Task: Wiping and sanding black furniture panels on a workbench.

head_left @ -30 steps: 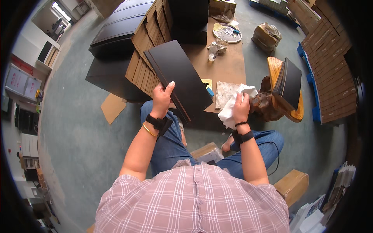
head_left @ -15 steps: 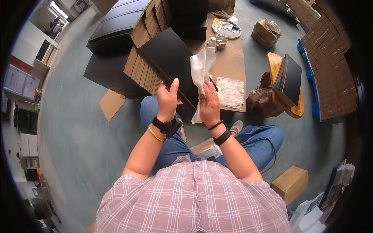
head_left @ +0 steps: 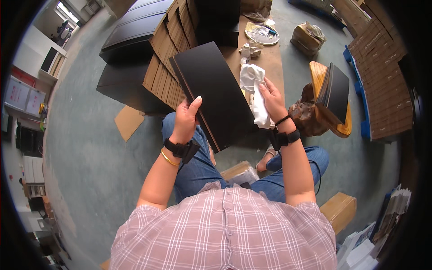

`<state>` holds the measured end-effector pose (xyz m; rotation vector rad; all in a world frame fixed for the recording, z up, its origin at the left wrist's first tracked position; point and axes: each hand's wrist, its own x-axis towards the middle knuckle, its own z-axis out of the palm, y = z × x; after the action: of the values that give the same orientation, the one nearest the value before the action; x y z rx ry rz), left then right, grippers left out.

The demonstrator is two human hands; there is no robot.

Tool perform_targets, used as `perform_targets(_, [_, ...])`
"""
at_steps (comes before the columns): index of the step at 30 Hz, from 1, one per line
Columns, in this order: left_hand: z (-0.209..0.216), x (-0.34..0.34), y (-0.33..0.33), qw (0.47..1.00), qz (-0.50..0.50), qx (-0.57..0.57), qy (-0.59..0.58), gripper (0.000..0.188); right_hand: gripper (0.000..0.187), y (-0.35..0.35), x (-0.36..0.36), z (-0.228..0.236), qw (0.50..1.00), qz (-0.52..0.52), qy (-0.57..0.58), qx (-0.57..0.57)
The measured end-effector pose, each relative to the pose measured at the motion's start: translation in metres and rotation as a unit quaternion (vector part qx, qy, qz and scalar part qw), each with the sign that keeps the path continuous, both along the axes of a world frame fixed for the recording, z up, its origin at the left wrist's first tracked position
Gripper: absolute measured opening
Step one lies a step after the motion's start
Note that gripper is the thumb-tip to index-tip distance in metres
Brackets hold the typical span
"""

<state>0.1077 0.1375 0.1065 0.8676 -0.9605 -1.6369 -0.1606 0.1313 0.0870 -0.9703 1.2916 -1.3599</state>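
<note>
A flat black panel [head_left: 213, 90] with a brown edge tilts in front of me. My left hand [head_left: 185, 118] is closed on its left edge, thumb on top. To the right of the panel, my right hand [head_left: 272, 100] grips a crumpled white cloth [head_left: 253, 77], which hangs down past the fingers next to the panel's right edge. Behind the cloth, the brown board tabletop [head_left: 265, 56] is partly hidden. A small clear bottle [head_left: 245, 50] stands on it, close to a crumpled plastic bag [head_left: 256, 48].
Stacked black panels with brown edges [head_left: 164, 72] rise at the left. On the right, more black panels [head_left: 334, 92] lean on a wooden stool [head_left: 318, 74]. A round tray [head_left: 262, 33] lies at the back of the table. A carton [head_left: 338, 210] sits on the floor, right.
The panel has turned its broad black face more toward me and come nearer. My right hand has moved right with the cloth, off the panel's edge. My left hand has shifted slightly left and down.
</note>
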Motion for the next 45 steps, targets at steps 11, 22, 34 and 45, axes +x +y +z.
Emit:
perform_targets(11, [-0.009, -0.017, 0.016, 0.986, -0.036, -0.097, -0.131, 0.019, 0.033, 0.011, 0.052, -0.028, 0.983, -0.007, 0.158, -0.091])
perform_targets(22, [-0.031, -0.018, 0.003, 0.993, -0.028, 0.015, -0.115, 0.036, 0.031, 0.115, 0.061, 0.003, 0.977, -0.022, 0.204, -0.054])
perform_targets(34, [-0.022, -0.049, 0.031, 0.968, -0.051, 0.246, 0.024, 0.046, 0.019, 0.119, 0.061, 0.034, 0.967, -0.055, 0.195, -0.155])
perform_targets(45, [-0.013, -0.034, 0.076, 0.793, -0.358, 0.376, 0.320, 0.045, 0.045, 0.044, 0.084, 0.058, 0.814, 0.078, 0.418, -0.395])
